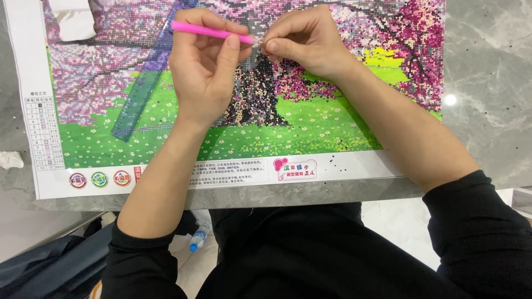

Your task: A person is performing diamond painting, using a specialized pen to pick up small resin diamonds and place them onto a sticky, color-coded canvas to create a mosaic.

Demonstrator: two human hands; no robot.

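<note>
A grey marble tabletop (pixel 487 83) carries a bead-mosaic canvas (pixel 310 127) that runs off its far edge and reaches almost to the near edge, where your black sleeves come in.

The pen (pixel 208 31), a slim pink stick, sits over the far middle of the canvas, above the dark tree trunk. Its long axis runs nearly parallel to the near edge, the free end pointing toward the left edge and tilted slightly away from you, the tip pointing right. Your left hand (pixel 206 69) has it clamped: thumb up along the near side, fingers curled over the top. Your right hand (pixel 310 41) meets it at the tip, thumb and forefinger pinched together there on something too small to make out. So the tip lies directly between your two hands, touching or nearly touching the right fingertips; the left hand holds the shaft, the right is closer to the working end.

Just left of your left hand a clear blue ruler (pixel 143 88) lies diagonally across the canvas, from the far edge down toward the near left. A white scrap (pixel 75 19) rests on the far left corner of the picture, and loose beads dot the marble to the right.
</note>
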